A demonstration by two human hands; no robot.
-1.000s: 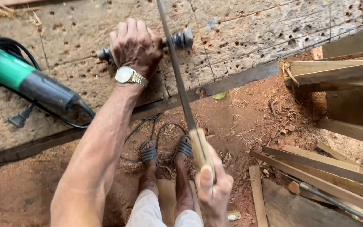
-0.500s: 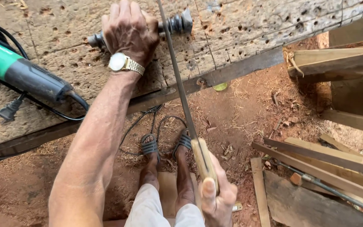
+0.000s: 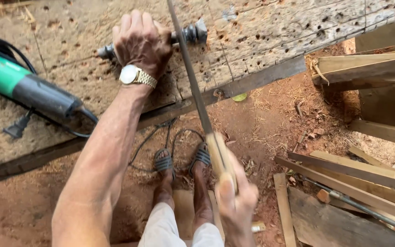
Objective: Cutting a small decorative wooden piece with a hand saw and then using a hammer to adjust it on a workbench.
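Left hand: the left hand (image 3: 141,42) lay palm down on the worktop (image 3: 261,36), its grip closed over the middle of a dark turned wooden spindle (image 3: 193,34) and pinning it flat.
Wrist: a gold-coloured wristwatch (image 3: 133,75) with a pale dial sat just below that hand.
Spindle: it lay across the worn, hole-pitted wooden worktop, one ribbed end showing to the right of the fingers and a thinner end poking out to the left.
Right hand: the right hand (image 3: 236,199) was low in the view, its grip wrapped tight round the pale wooden handle (image 3: 220,158) of a saw.
Saw: its long narrow blade (image 3: 189,68) ran up from the handle and crossed the spindle just right of the left hand; whether the teeth touched the wood could not be told.
Power tool: a green and grey power tool (image 3: 19,87) rested on the worktop well to the left, its black cable (image 3: 85,114) trailing over the edge.
Ground: the person's sandalled feet (image 3: 184,160) stood on red earth beneath the worktop's edge.
Timber: loose wooden planks (image 3: 357,178) lay piled to the right.
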